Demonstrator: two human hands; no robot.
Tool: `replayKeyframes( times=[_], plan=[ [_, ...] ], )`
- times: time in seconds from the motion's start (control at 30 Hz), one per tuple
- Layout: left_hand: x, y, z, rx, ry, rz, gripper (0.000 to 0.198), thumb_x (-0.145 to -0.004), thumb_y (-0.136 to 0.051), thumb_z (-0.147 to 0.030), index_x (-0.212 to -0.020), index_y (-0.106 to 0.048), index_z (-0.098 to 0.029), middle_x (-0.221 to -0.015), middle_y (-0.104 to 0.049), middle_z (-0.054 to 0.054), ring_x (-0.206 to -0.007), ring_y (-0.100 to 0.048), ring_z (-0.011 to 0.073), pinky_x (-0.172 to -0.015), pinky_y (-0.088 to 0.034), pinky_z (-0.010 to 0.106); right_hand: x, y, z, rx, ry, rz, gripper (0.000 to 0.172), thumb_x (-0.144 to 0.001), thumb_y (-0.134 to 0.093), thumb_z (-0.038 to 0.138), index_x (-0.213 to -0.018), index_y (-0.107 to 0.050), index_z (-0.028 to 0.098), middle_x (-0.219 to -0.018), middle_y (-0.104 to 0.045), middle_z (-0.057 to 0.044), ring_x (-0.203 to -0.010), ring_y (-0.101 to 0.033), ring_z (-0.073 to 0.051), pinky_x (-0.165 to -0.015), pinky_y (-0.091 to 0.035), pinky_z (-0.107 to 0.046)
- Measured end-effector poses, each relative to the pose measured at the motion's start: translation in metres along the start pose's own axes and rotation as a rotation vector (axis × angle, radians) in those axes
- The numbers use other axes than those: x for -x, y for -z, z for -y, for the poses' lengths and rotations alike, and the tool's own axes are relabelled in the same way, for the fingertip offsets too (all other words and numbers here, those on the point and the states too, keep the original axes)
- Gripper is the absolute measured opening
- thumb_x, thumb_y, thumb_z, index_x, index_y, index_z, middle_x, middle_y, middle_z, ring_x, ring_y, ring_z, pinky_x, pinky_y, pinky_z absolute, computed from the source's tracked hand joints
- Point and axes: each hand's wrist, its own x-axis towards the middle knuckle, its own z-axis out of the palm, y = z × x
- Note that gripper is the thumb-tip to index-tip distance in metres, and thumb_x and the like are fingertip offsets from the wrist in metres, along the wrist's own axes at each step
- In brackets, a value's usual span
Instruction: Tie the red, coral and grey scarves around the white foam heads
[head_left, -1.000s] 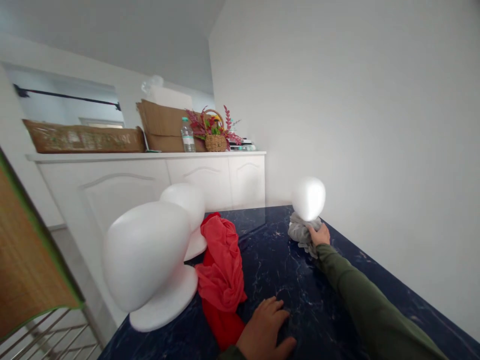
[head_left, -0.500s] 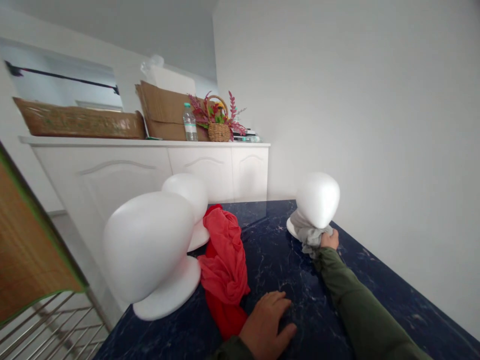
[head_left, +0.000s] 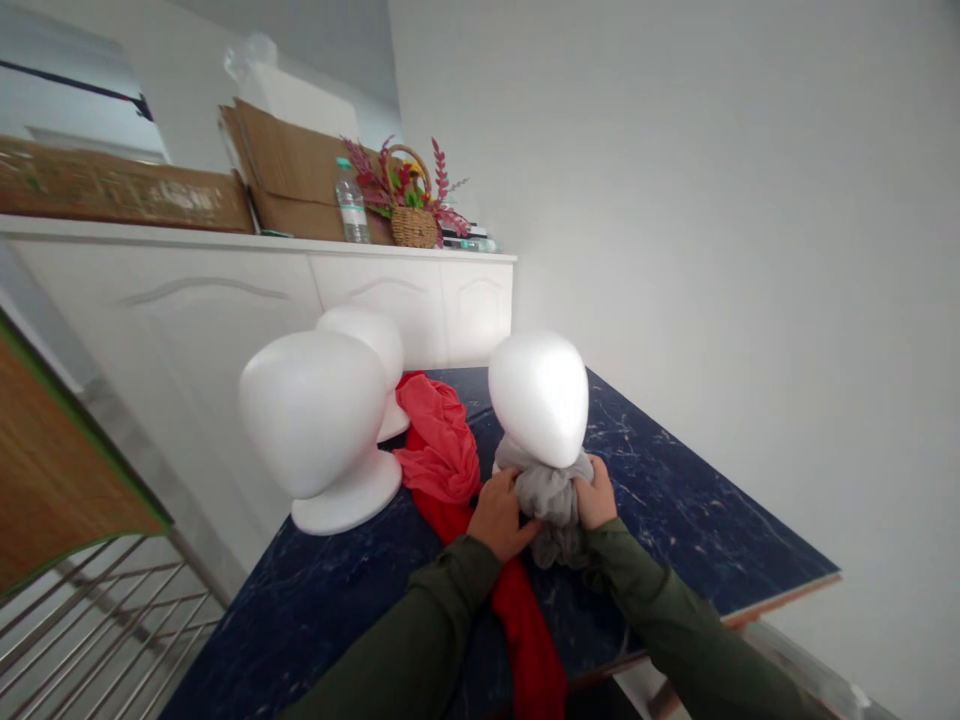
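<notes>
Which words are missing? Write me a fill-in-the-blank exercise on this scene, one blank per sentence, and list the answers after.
1. The left hand and right hand hold a bunched cloth coloured ____.
2. The white head forms in view number ____.
3. The flowers on top of the white cabinet stand in a woven ____.

Missing words: gray; three; basket.

A bottle [head_left: 352, 208] and flower basket [head_left: 413, 228] top white cabinets [head_left: 187, 335].
</notes>
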Motion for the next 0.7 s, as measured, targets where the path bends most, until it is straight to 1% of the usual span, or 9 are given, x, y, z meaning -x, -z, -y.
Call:
replayKeyframes(
  times=[0.13, 0.2, 0.27, 0.4, 0.43, 0.5, 0.57, 0.6, 0.7],
  plan=[
    [0.001, -0.005, 0.002, 0.096, -0.017, 0.088, 0.036, -0.063, -0.054, -0.021, -0.098, -0.055, -0.017, -0.1, -0.051, 0.008, -0.097, -0.046, 0.0224, -0.088, -0.037, 0.036, 0.045, 0.006, 0.013, 0.041, 0.04, 0.154, 0.058, -0.066, -0.048, 0.035, -0.117, -0.038, 0.009, -0.111, -0.047, -0.013, -0.101, -0.044, -0.026, -0.087, -0.035, -0.038],
    [0.001, -0.007, 0.004, 0.186, -0.016, 0.084, 0.035, -0.064, -0.05, -0.017, -0.098, -0.054, -0.018, -0.101, -0.052, 0.007, -0.101, -0.045, 0.021, -0.091, -0.034, 0.035, 0.071, 0.007, 0.019, 0.037, 0.143, 0.193, 0.067, -0.07, -0.048, 0.036, -0.126, -0.026, 0.007, -0.123, -0.036, -0.015, -0.111, -0.036, -0.026, -0.093, -0.03, -0.039],
    [0.001, -0.006, 0.008, 0.28, 0.073, 0.023, 0.033, -0.067, -0.045, -0.015, -0.099, -0.052, -0.017, -0.101, -0.054, 0.007, -0.1, -0.047, 0.0196, -0.09, -0.034, 0.035, 0.094, 0.008, 0.026, 0.101, 0.28, 0.232, 0.067, -0.073, -0.047, 0.033, -0.13, -0.022, 0.008, -0.129, -0.03, -0.014, -0.116, -0.03, -0.025, -0.096, -0.026, -0.04],
    [0.003, -0.001, 0.013, 0.438, 0.376, -0.202, 0.029, -0.076, -0.029, -0.02, -0.095, -0.049, -0.013, -0.095, -0.055, 0.009, -0.092, -0.051, 0.0178, -0.083, -0.039, 0.033, 0.116, 0.008, 0.043, 0.357, 0.451, 0.359, 0.056, -0.07, -0.052, 0.026, -0.123, -0.039, 0.015, -0.127, -0.033, -0.013, -0.114, -0.031, -0.027, -0.095, -0.026, -0.043],
    [0.004, 0.0, 0.013, 0.455, 0.41, -0.209, 0.03, -0.077, -0.028, -0.023, -0.097, -0.049, -0.012, -0.095, -0.055, 0.009, -0.092, -0.052, 0.018, -0.082, -0.039, 0.033, 0.117, 0.008, 0.046, 0.375, 0.474, 0.392, 0.053, -0.07, -0.053, 0.025, -0.121, -0.043, 0.015, -0.125, -0.036, -0.013, -0.113, -0.032, -0.027, -0.095, -0.025, -0.043],
    [0.007, 0.0, 0.01, 0.431, 0.405, -0.126, 0.035, -0.074, -0.039, -0.031, -0.102, -0.047, -0.012, -0.099, -0.055, 0.009, -0.094, -0.051, 0.0194, -0.084, -0.038, 0.033, 0.114, 0.006, 0.049, 0.317, 0.5, 0.454, 0.045, -0.07, -0.051, 0.022, -0.114, -0.048, 0.014, -0.116, -0.044, -0.012, -0.109, -0.037, -0.025, -0.095, -0.025, -0.042],
    [0.009, -0.001, 0.007, 0.347, 0.384, -0.023, 0.048, -0.065, -0.054, -0.034, -0.107, -0.046, -0.012, -0.104, -0.054, 0.01, -0.098, -0.049, 0.0221, -0.087, -0.036, 0.035, 0.109, 0.003, 0.046, 0.162, 0.432, 0.493, 0.03, -0.071, -0.047, 0.021, -0.099, -0.055, 0.014, -0.1, -0.054, -0.009, -0.098, -0.045, -0.023, -0.09, -0.032, -0.039],
    [0.009, -0.002, 0.006, 0.307, 0.378, -0.001, 0.051, -0.061, -0.058, -0.033, -0.107, -0.046, -0.012, -0.106, -0.053, 0.011, -0.099, -0.048, 0.0231, -0.088, -0.035, 0.036, 0.105, 0.002, 0.042, 0.062, 0.346, 0.481, 0.021, -0.072, -0.045, 0.021, -0.088, -0.056, 0.015, -0.091, -0.057, -0.007, -0.09, -0.049, -0.022, -0.084, -0.037, -0.037],
    [0.007, -0.003, 0.004, 0.31, 0.417, -0.042, 0.034, -0.065, -0.051, -0.024, -0.097, -0.054, -0.011, -0.099, -0.057, 0.01, -0.097, -0.049, 0.0222, -0.087, -0.035, 0.035, 0.093, 0.0, 0.028, -0.241, -0.116, 0.294, 0.015, -0.072, -0.045, 0.029, -0.069, -0.051, 0.016, -0.075, -0.058, -0.005, -0.068, -0.054, -0.018, -0.057, -0.043, -0.026]
  ],
)
